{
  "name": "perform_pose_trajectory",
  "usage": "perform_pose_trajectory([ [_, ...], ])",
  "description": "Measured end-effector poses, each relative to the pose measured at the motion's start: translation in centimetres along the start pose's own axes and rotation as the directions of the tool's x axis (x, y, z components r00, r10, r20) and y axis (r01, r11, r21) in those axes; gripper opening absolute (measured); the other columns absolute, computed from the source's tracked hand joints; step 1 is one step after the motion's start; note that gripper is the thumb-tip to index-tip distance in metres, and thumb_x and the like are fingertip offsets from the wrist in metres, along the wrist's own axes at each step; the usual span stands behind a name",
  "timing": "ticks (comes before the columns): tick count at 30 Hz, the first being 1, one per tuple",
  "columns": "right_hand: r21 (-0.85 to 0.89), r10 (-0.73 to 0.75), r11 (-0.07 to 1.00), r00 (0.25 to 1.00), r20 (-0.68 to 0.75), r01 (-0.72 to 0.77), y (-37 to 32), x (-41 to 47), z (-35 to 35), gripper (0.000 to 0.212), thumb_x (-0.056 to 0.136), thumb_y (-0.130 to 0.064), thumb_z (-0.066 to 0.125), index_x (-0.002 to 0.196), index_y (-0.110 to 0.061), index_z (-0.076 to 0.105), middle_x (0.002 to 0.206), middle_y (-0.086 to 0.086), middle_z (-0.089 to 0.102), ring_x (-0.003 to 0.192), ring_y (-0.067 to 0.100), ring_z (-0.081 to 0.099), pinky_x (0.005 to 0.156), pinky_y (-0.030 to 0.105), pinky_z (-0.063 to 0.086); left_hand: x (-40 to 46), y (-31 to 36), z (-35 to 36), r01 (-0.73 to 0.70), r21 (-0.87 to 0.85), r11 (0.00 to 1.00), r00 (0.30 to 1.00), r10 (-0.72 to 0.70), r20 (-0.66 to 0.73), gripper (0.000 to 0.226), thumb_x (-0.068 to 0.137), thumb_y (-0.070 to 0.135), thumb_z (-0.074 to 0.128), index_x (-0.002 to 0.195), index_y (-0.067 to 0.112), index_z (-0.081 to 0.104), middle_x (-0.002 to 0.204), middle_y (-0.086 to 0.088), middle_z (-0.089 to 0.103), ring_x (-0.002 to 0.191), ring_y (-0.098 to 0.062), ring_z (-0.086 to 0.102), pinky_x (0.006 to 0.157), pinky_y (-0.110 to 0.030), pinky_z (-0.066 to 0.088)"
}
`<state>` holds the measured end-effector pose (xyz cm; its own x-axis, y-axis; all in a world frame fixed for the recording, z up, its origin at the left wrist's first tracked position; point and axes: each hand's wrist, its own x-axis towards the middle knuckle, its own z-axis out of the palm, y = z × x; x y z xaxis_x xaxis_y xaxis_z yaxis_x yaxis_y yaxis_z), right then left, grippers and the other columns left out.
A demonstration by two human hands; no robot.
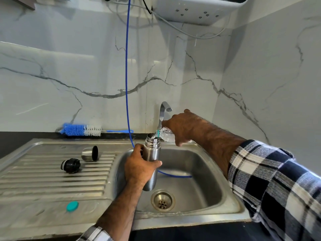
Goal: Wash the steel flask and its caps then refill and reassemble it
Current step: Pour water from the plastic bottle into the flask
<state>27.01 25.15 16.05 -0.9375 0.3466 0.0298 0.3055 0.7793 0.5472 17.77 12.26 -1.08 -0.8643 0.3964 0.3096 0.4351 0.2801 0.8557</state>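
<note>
Far left, against the marble backsplash, a blue and white bottle brush [81, 130] lies flat on the dark counter behind the sink. On the ribbed steel draining board [43, 178] sit three loose pieces: a small teal bottle cap [72, 206] near the front edge, the black inner stopper [70, 165] on its side further back, and just beside it the steel cup cap [90, 153], also tipped over. Moving right, the left hand [139, 168] grips the steel flask [151, 164] around its middle, fingers and thumb curled round the body, holding it upright above the sink basin [199, 171] with its mouth open. A thin blue hose [126, 66] drops down the wall and runs into the basin behind the flask. Above the flask's mouth, a clear plastic water bottle [167, 134] is tilted neck-down, its opening at the flask's rim. The right hand [182, 126] holds that bottle from above, fingers wrapped over it, in front of the chrome tap [164, 110].
</note>
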Motion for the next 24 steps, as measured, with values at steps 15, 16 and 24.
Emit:
perform_pose_trajectory([
  [15, -0.038, 0.008, 0.999, 0.997, 0.078, -0.005, -0.7, 0.1, -1.2, 0.094, 0.076, -0.039, 0.091, 0.154, -0.029, 0.042, 0.136, 0.002, 0.067, 0.119, 0.026, 0.066, 0.107, 0.051, 0.046, -0.1, 0.1, -0.1, 0.002, 0.0, 1.0, 1.0, -0.002, 0.018, 0.065, 0.058, 0.038, 0.103, 0.105, 0.029, 0.058, 0.093, 0.013, 0.066, 0.084, -0.015, 0.067, 0.074, -0.027, 0.051],
  [16, -0.041, 0.008, 0.999, 0.997, 0.083, -0.005, -0.7, 0.1, -1.3, 0.093, 0.075, -0.039, 0.091, 0.154, -0.029, 0.042, 0.135, 0.002, 0.067, 0.119, 0.026, 0.066, 0.107, 0.051, 0.046, -0.1, 0.1, -0.1, 0.0, -0.001, 1.0, 1.0, 0.0, 0.02, 0.066, 0.059, 0.038, 0.103, 0.106, 0.029, 0.058, 0.094, 0.013, 0.066, 0.085, -0.015, 0.067, 0.074, -0.028, 0.052],
  [24, -0.028, 0.018, 0.999, 0.996, 0.089, -0.015, -0.9, 0.2, -1.4, 0.09, 0.073, -0.037, 0.091, 0.151, -0.029, 0.046, 0.13, 0.0, 0.068, 0.114, 0.026, 0.068, 0.105, 0.05, 0.047, -0.2, 0.1, -0.2, 0.007, 0.001, 1.0, 1.0, -0.007, 0.014, 0.066, 0.056, 0.041, 0.102, 0.103, 0.029, 0.057, 0.095, 0.011, 0.07, 0.083, -0.015, 0.069, 0.07, -0.027, 0.05],
])
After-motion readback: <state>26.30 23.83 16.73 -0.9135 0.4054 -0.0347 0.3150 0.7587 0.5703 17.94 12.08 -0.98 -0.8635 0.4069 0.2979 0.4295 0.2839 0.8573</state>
